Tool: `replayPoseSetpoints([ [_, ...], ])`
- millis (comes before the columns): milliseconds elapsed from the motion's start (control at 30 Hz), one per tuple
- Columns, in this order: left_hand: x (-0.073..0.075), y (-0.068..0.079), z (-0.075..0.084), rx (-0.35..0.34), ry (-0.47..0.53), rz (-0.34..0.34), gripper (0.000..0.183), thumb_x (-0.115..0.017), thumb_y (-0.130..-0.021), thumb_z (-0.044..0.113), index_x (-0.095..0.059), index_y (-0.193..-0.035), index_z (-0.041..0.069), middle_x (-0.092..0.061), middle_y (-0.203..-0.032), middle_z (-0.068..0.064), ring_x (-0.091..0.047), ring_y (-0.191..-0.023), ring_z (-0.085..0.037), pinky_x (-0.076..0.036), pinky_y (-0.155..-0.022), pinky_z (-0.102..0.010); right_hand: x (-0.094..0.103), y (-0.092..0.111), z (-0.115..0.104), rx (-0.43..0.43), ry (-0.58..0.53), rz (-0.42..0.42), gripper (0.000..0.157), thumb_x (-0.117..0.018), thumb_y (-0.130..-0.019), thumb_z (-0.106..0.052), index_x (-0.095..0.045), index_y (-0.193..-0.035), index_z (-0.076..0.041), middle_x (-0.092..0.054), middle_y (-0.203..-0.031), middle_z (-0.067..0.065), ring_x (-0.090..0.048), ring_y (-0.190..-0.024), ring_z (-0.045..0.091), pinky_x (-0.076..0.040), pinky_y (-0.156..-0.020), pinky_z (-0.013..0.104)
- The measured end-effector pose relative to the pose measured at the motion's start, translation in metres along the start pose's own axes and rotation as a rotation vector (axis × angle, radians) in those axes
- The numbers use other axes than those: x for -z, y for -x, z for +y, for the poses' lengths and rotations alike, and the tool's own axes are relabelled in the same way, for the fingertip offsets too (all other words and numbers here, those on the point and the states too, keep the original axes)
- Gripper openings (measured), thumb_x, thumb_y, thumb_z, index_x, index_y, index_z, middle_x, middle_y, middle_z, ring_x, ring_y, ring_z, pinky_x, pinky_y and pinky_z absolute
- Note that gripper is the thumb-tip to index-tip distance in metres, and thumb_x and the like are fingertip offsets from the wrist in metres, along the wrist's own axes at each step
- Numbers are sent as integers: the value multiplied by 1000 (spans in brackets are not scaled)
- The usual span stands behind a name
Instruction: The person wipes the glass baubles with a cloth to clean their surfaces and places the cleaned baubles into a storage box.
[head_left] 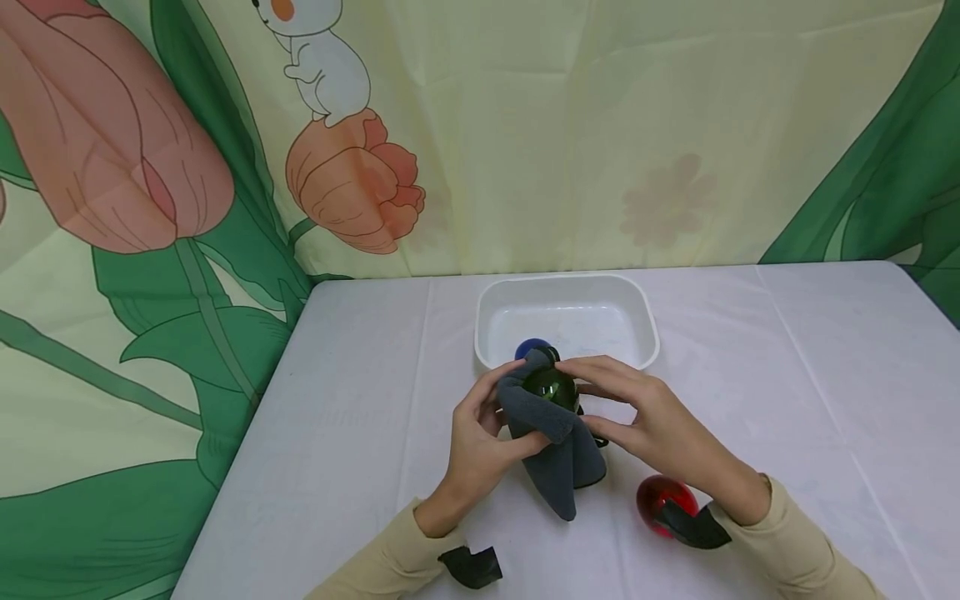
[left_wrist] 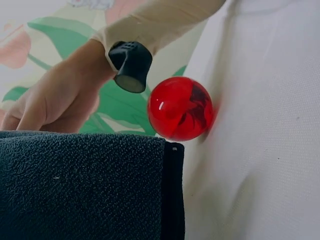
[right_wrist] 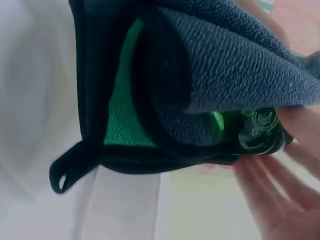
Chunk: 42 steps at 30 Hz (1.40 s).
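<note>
Green ball sat in grey cloth gripped by the curled left hand; the half-curled right hand pinched the ball; slow, light turning seemed best.

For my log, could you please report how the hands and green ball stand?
Left fingers gripping gray cloth; right fingers holding green ball. Ball partly wrapped in cloth. Red ball by right sleeve, seemingly out of the way.

Dk towel partly hides R fingers; red ball on wht cloth.
</note>
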<state>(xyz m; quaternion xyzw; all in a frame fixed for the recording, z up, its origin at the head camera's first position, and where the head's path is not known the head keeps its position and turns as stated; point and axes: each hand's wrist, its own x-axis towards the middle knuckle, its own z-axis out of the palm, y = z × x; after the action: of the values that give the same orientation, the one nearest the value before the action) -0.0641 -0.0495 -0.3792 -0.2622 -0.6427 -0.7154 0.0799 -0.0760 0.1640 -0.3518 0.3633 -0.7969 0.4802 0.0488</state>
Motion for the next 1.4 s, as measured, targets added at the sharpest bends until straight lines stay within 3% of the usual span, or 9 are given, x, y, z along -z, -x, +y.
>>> replayPoseSetpoints([
  [167, 0, 0, 0, 1, 1, 1, 66, -69, -69, -17, -43, -129, -7, -56, -117, -24, -59, -102, -25, -51, -80, -38, 1, 0, 0, 95, 140, 24, 69, -78, -68, 3, -53, -130, -16, -50, -131, -1, -51, -117, 15, -42, -91, 18],
  [333, 0, 0, 1, 1, -3, -5, 65, -69, -69, -18, -43, -128, -8, -56, -117, -25, -59, -102, -25, -51, -81, -38, 0, 0, 2, 172, 146, 17, 46, -65, -84, -24, -55, -128, -12, -51, -131, 4, -49, -118, 19, -42, -91, 17],
  [400, 0, 1, 1, 4, -3, -7, 66, -69, -69, -18, -43, -129, -8, -56, -117, -25, -59, -103, -25, -51, -81, -38, -1, 0, 3, 184, 143, 23, 45, -57, -87, -32, -56, -127, -11, -51, -130, 4, -50, -118, 19, -43, -90, 17],
  [533, -1, 0, 3, 11, -3, -10, 66, -69, -69, -18, -43, -129, -8, -56, -117, -24, -58, -103, -25, -51, -82, -37, -1, 0, 3, 203, 147, 23, 46, -53, -90, -35, -55, -127, -9, -51, -130, 6, -50, -118, 20, -43, -90, 17],
  [667, -1, 0, 4, 12, -1, -9, 66, -69, -69, -18, -43, -129, -8, -56, -117, -24, -59, -103, -24, -51, -82, -37, 0, 0, 1, 163, 139, 10, 45, -62, -86, -22, -54, -129, -9, -50, -131, 6, -49, -118, 19, -42, -91, 17],
  [833, 0, 0, -1, 4, 5, -12, 68, -69, -68, -18, -43, -130, -6, -56, -118, -24, -59, -103, -25, -51, -82, -37, 0, 0, -1, 48, 59, 11, 63, -73, -72, 5, -53, -130, -12, -51, -129, 2, -53, -114, 16, -45, -89, 22],
  [967, 2, 2, -11, -4, 6, -20, 71, -71, -68, -16, -43, -132, 0, -55, -121, -20, -57, -106, -26, -51, -82, -38, 0, 1, -1, -49, -47, 15, 58, -70, -77, 2, -52, -130, -12, -52, -127, 2, -56, -110, 16, -49, -83, 27],
  [1133, 3, 4, -18, -7, 3, -22, 73, -73, -69, -13, -43, -133, 4, -55, -123, -18, -57, -106, -26, -51, -82, -37, 0, 2, -1, -98, -83, 7, 55, -69, -79, -3, -52, -131, -12, -53, -128, 3, -56, -111, 17, -50, -82, 29],
  [1400, -1, 0, 1, 14, -7, -10, 66, -70, -69, -16, -44, -128, -7, -56, -118, -24, -59, -101, -27, -51, -80, -39, 1, 2, 0, -60, -9, -20, 63, -73, -75, -1, -50, -132, -13, -49, -130, 0, -53, -113, 15, -47, -88, 25],
])
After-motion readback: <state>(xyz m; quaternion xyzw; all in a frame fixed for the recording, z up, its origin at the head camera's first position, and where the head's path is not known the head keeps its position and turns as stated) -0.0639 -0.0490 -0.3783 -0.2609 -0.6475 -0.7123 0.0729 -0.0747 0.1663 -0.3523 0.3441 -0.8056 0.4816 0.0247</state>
